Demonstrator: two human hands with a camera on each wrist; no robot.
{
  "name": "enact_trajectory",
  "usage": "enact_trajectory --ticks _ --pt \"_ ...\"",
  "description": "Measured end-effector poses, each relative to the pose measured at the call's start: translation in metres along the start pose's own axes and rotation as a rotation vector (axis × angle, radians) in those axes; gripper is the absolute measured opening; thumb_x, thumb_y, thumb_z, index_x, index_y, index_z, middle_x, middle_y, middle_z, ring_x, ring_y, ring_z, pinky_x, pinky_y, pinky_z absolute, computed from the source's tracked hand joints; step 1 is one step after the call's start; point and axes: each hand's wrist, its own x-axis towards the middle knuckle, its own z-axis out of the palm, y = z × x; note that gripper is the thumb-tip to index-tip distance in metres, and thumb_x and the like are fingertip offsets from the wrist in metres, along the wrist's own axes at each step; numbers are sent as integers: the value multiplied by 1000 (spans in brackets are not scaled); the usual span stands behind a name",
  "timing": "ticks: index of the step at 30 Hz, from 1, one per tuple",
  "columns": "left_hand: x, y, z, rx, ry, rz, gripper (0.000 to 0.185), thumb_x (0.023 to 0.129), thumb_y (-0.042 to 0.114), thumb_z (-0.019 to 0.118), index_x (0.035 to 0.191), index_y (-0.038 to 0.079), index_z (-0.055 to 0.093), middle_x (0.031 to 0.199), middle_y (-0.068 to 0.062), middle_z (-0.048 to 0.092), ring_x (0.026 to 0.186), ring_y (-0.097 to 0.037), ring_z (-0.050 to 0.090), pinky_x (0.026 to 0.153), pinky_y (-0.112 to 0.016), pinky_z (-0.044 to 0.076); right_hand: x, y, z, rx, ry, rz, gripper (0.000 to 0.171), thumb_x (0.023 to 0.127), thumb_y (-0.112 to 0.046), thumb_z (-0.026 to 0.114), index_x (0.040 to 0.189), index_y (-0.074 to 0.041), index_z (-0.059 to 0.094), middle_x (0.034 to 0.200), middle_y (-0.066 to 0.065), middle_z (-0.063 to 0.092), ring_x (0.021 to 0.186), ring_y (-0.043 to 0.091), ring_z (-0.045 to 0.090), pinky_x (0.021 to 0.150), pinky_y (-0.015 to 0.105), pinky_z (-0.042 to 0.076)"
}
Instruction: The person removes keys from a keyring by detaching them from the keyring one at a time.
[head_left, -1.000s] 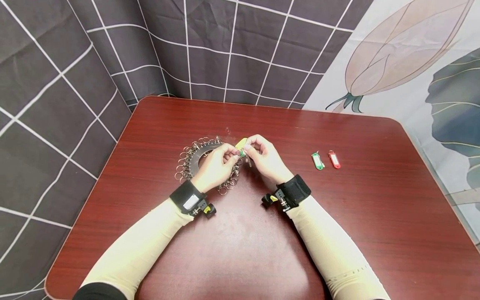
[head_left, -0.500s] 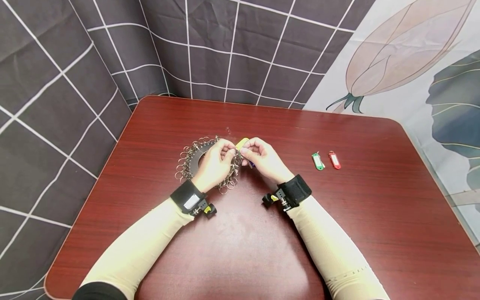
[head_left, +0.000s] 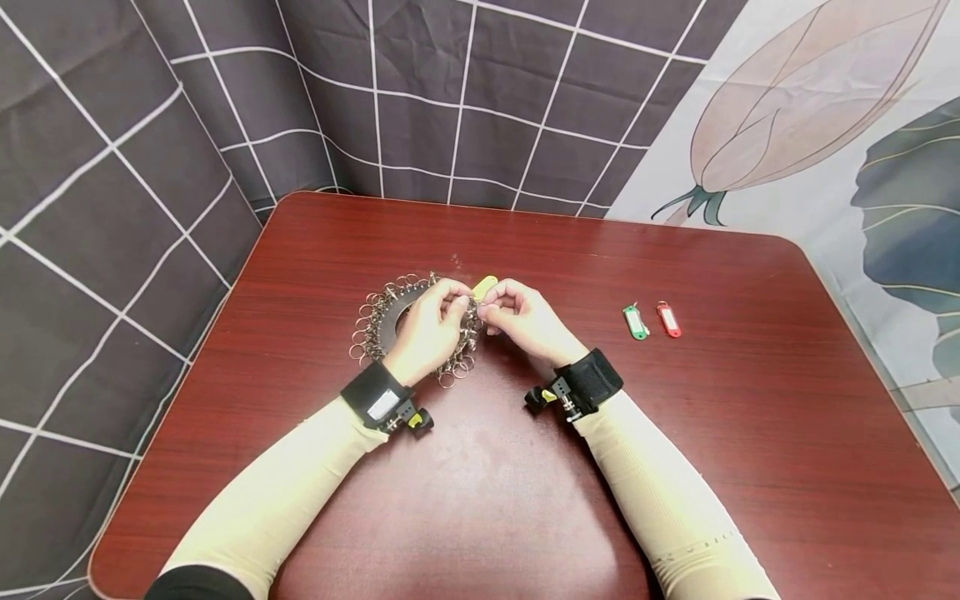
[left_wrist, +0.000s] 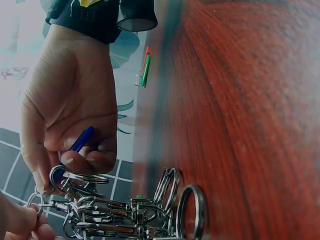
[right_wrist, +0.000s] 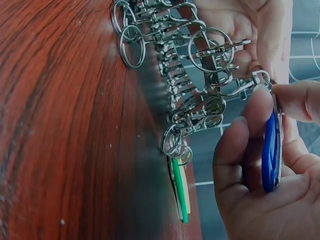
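A round dark hoop [head_left: 387,325], lined with metal clasps and split rings, lies on the table under my left hand [head_left: 429,327]. With finger and thumb the left hand pinches a small split ring [left_wrist: 35,201] on one of the clasps. Facing it, my right hand [head_left: 525,321] holds a blue key tag [right_wrist: 270,150] in its curled fingers, its fingertips at that same ring. A thin metal piece lies along the blue tag; its kind is unclear. Beyond the fingertips shows a yellow tag [head_left: 485,287]. Below the clasps appears a green tag [right_wrist: 180,192].
To the right on the red-brown table [head_left: 720,400] lie a green key tag [head_left: 635,322] and a red key tag [head_left: 669,319]. Dark checked cloth [head_left: 420,100] hangs behind and to the left.
A green piece between my fingertips has gone from head view. The right hand has shifted slightly down; the left fingers have drawn a little left. A blue glimpse beneath the right hand is now hidden there.
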Motion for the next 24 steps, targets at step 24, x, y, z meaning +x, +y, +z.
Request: enact_trajectory --ticks 24 --pt "-2 0 3 147 -138 -24 15 96 9 56 109 5 62 90 -5 59 82 -18 55 74 -31 48 2 4 -1 5 117 -64 21 88 0 60 107 6 54 84 9 60 64 13 58 63 33 52"
